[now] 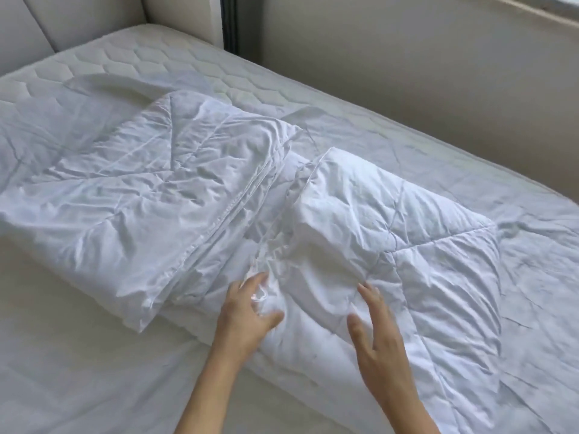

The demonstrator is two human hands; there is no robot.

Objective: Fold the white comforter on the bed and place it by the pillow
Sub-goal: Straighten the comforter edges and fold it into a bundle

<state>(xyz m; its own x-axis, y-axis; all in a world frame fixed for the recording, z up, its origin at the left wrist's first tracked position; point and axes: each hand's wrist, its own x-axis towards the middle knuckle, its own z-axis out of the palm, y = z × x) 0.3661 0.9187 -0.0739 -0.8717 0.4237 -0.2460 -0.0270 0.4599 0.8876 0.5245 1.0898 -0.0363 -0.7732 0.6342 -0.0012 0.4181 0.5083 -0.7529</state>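
The white comforter (391, 245) lies across the bed, quilted and creased. One end is folded over into a thick flap (150, 195) on the left, and another flap lies folded over on the right. My left hand (247, 311) pinches the comforter's edge in the gap between the two flaps. My right hand (376, 330) rests flat on the right flap with its fingers spread. A flat white pillow (103, 89) lies beyond the left flap, partly hidden by it.
The bed's quilted mattress (238, 70) runs along a beige wall (407, 73) on the right. A padded headboard (62, 20) stands at the far end. Bare sheet (78, 355) lies at the near left.
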